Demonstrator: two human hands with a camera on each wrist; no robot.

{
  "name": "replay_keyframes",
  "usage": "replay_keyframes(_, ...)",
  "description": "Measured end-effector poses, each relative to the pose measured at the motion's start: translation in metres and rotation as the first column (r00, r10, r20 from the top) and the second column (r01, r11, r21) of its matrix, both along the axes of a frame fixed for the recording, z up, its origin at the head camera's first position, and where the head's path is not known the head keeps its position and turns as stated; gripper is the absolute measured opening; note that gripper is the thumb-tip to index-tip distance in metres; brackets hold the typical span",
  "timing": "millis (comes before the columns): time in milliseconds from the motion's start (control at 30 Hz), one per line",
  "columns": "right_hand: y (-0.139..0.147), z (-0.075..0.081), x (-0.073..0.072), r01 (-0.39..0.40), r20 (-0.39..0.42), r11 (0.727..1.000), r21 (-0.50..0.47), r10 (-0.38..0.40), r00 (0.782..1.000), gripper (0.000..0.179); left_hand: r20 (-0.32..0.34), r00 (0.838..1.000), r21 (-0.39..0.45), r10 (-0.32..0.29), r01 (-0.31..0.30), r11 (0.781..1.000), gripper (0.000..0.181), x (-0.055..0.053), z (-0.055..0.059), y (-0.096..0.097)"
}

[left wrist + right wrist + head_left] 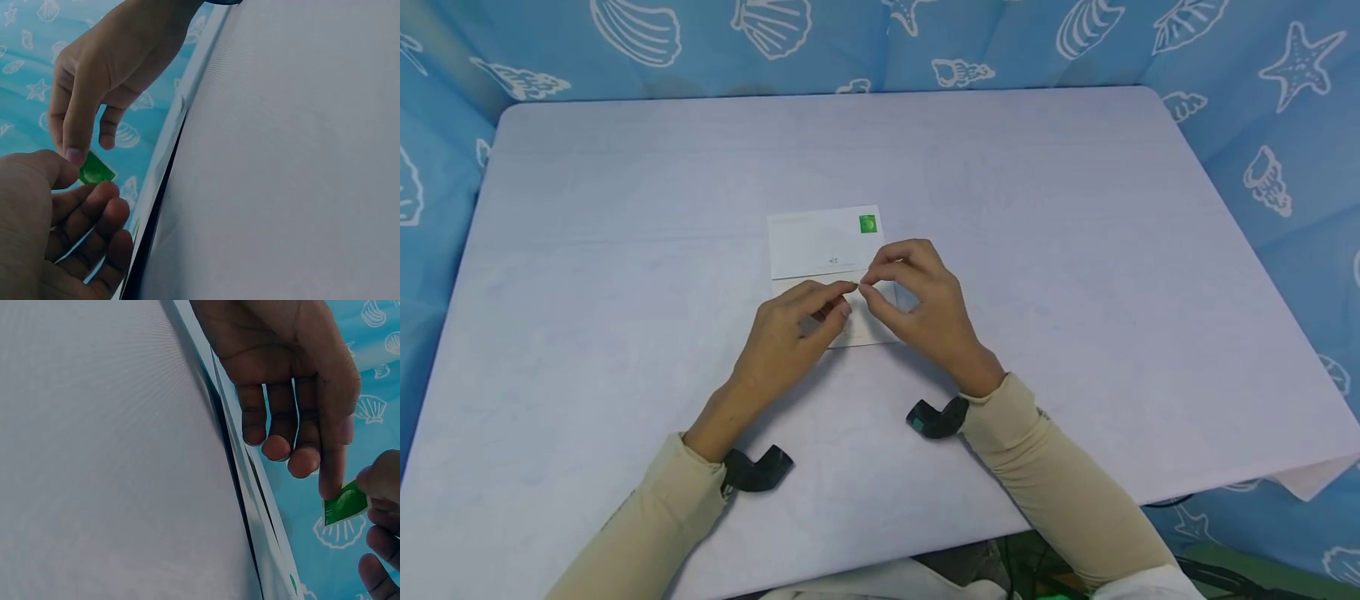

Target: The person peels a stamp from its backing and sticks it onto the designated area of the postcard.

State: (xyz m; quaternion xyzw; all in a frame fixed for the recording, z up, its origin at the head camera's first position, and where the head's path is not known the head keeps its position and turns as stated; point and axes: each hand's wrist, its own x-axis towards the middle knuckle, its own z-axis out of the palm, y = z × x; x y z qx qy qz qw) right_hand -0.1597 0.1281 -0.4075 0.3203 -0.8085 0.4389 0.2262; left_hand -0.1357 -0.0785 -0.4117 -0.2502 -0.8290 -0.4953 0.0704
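A small green stamp (347, 505) is at the fingertips of both hands, above the table. My right hand (925, 296) pinches it between thumb and index finger. My left hand (793, 333) touches its corner with an extended index fingertip, the thumb apart below. In the left wrist view the stamp (97, 170) shows between the two hands. Behind the hands lies a white envelope (812, 242) with a green stamp (868, 223) at its upper right corner. Directly below it, a second white envelope-like sheet (868, 333) is partly covered by my hands.
A white cloth covers the table (1075, 250). Blue curtains (715, 75) with white shell prints hang at the back and sides. Black wrist devices sit at both sleeves, and cables (1172, 502) show beyond the near right edge.
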Motion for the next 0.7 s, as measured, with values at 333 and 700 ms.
replay_keyframes(333,-0.0006,0.0006,-0.0004,-0.089,-0.022,0.992,0.091,0.092,0.996,0.011,0.016,0.999,0.009,0.045,-0.045,0.999,0.028,-0.0005,0.0006,0.0002)
replay_keyframes(700,-0.0038,0.0036,0.0025,-0.075,0.008,0.993,0.090,0.074,0.997,0.007,0.019,0.997,0.058,0.077,-0.078,0.995,0.014,-0.0028,0.0009,-0.0006)
